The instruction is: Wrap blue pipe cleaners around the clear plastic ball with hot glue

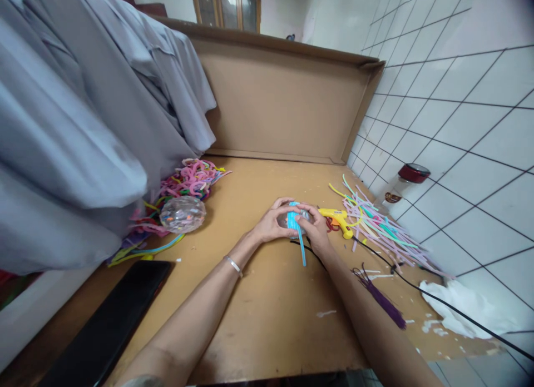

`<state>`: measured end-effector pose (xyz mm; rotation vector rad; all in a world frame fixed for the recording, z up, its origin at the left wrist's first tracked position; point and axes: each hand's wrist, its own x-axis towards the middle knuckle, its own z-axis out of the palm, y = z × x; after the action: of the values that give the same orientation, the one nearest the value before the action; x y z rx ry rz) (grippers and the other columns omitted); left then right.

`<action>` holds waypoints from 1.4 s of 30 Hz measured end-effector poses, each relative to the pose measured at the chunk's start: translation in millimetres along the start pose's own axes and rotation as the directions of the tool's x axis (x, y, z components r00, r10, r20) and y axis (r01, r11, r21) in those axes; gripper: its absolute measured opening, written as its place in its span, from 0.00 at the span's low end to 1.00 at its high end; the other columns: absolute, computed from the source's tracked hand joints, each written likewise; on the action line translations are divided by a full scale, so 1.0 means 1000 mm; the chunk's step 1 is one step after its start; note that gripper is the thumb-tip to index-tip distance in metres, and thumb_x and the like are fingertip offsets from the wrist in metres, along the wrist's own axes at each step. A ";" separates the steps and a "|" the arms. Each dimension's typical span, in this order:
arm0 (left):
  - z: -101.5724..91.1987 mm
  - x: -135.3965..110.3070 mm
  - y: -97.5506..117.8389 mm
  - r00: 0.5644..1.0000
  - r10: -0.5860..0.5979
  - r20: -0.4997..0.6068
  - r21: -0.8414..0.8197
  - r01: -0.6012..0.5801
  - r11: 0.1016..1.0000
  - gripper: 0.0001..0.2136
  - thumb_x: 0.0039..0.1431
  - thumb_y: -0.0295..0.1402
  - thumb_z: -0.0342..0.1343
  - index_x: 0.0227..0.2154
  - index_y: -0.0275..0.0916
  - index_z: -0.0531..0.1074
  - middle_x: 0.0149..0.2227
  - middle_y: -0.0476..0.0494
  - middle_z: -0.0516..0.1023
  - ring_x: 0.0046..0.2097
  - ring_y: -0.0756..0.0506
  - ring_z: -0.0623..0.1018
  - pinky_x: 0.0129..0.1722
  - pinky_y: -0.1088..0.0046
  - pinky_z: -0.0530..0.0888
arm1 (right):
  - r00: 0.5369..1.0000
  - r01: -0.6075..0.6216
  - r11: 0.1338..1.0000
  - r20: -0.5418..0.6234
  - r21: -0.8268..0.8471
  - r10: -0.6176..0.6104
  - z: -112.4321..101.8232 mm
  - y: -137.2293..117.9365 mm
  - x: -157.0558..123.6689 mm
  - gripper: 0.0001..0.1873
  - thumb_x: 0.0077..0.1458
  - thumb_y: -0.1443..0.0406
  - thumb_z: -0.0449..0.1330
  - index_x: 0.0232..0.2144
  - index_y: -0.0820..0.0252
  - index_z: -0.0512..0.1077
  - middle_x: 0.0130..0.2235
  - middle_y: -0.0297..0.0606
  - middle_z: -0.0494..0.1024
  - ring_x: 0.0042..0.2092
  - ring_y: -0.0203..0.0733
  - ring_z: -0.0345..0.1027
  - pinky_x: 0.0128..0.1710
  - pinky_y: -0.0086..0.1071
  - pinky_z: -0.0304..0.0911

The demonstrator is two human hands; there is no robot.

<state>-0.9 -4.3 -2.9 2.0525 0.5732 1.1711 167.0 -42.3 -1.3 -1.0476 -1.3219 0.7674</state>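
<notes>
Both of my hands are around a small clear round plastic container (284,220). My left hand (270,224) is curled around its left side, thumb below and fingers above. My right hand (317,231) closes on its right side, with fingertips pressing a light blue pipe cleaner (293,222). Rows of this blue lie side by side across the container's middle, and one loose end hangs down toward me. The fingers hide much of the container. Just right of my right hand lies a yellow hot glue gun (340,218) with a black cord.
A similar clear round container (182,214) stands left by a heap of pink pipe cleaners (194,181). Straight pipe cleaners (379,226), a purple bundle (381,298), white tissue (459,309) and a red-lidded jar (403,184) are right. A black phone (112,320) lies front left; cardboard (283,98) stands behind.
</notes>
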 end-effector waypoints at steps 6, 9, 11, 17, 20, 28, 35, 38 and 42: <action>0.004 0.003 0.007 1.000 0.027 0.015 0.016 -0.027 1.000 0.23 0.44 0.33 0.69 0.45 0.40 0.74 0.61 0.33 0.66 0.64 0.35 0.66 0.62 0.51 0.63 | 1.000 0.015 1.000 0.004 -0.014 -0.015 -0.001 -0.001 -0.002 0.16 0.45 0.59 0.65 0.39 0.55 0.76 0.48 0.41 0.75 0.53 0.50 0.67 0.55 0.45 0.62; 0.006 0.005 0.008 0.998 0.053 0.023 0.005 -0.053 0.999 0.22 0.44 0.31 0.69 0.45 0.40 0.73 0.58 0.34 0.71 0.61 0.36 0.69 0.61 0.51 0.64 | 0.999 0.031 0.999 0.009 -0.011 -0.031 -0.001 0.000 -0.002 0.16 0.45 0.59 0.65 0.39 0.55 0.76 0.48 0.41 0.75 0.53 0.50 0.67 0.55 0.44 0.62; 0.006 0.005 0.008 0.997 0.065 0.027 -0.010 -0.065 0.998 0.21 0.45 0.31 0.68 0.45 0.40 0.73 0.56 0.36 0.72 0.60 0.37 0.71 0.60 0.52 0.65 | 0.999 0.038 0.999 0.013 -0.022 -0.037 -0.001 0.001 -0.002 0.16 0.45 0.58 0.65 0.38 0.54 0.76 0.48 0.40 0.76 0.53 0.50 0.68 0.55 0.44 0.62; 0.003 0.005 0.005 0.999 0.049 0.015 -0.030 -0.048 0.998 0.20 0.44 0.32 0.67 0.43 0.40 0.74 0.56 0.36 0.73 0.59 0.37 0.72 0.60 0.53 0.65 | 0.998 0.026 1.000 0.049 0.015 -0.027 -0.003 0.000 -0.003 0.24 0.45 0.55 0.67 0.46 0.54 0.75 0.51 0.42 0.75 0.56 0.51 0.66 0.57 0.46 0.61; 0.003 0.004 0.002 0.999 0.034 0.004 -0.042 -0.034 0.999 0.21 0.42 0.30 0.67 0.43 0.41 0.74 0.56 0.36 0.72 0.59 0.37 0.71 0.61 0.54 0.64 | 0.997 0.025 1.000 0.078 -0.003 -0.025 -0.005 -0.001 -0.003 0.31 0.46 0.53 0.66 0.53 0.53 0.71 0.55 0.43 0.71 0.58 0.51 0.64 0.59 0.46 0.60; 0.003 0.005 0.002 0.999 0.043 0.002 -0.076 -0.043 0.996 0.20 0.43 0.30 0.67 0.43 0.40 0.75 0.56 0.35 0.73 0.60 0.37 0.72 0.61 0.53 0.65 | 0.986 0.140 0.967 0.119 -0.212 -0.117 -0.011 0.002 0.002 0.24 0.50 0.49 0.64 0.48 0.49 0.76 0.56 0.43 0.66 0.63 0.52 0.56 0.64 0.50 0.52; 0.002 0.005 0.005 0.999 -0.010 0.040 -0.066 0.012 0.998 0.20 0.43 0.28 0.67 0.43 0.40 0.76 0.58 0.36 0.71 0.62 0.36 0.69 0.60 0.53 0.67 | 0.980 0.174 0.955 0.137 -0.239 -0.144 -0.014 -0.001 0.004 0.20 0.48 0.49 0.65 0.41 0.49 0.77 0.56 0.42 0.66 0.63 0.53 0.55 0.64 0.52 0.49; 0.003 0.004 0.005 0.999 -0.016 0.040 -0.082 0.019 0.996 0.20 0.43 0.29 0.67 0.43 0.40 0.76 0.59 0.35 0.70 0.62 0.36 0.69 0.59 0.54 0.68 | 0.979 0.169 0.954 0.157 -0.250 -0.132 -0.015 -0.005 0.004 0.19 0.48 0.49 0.65 0.40 0.49 0.77 0.56 0.42 0.66 0.64 0.54 0.55 0.64 0.52 0.49; 0.003 0.005 0.004 1.000 0.017 0.026 -0.106 -0.014 0.994 0.20 0.43 0.28 0.67 0.43 0.40 0.76 0.57 0.36 0.72 0.61 0.38 0.71 0.61 0.54 0.66 | 0.980 0.141 0.956 0.174 -0.259 -0.097 -0.014 -0.003 0.005 0.23 0.48 0.49 0.65 0.46 0.48 0.75 0.56 0.42 0.67 0.64 0.53 0.54 0.65 0.51 0.48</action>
<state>4.5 -4.6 1.7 1.9825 0.4734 1.1566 180.8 -41.5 4.4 -1.1255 -1.6471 0.6004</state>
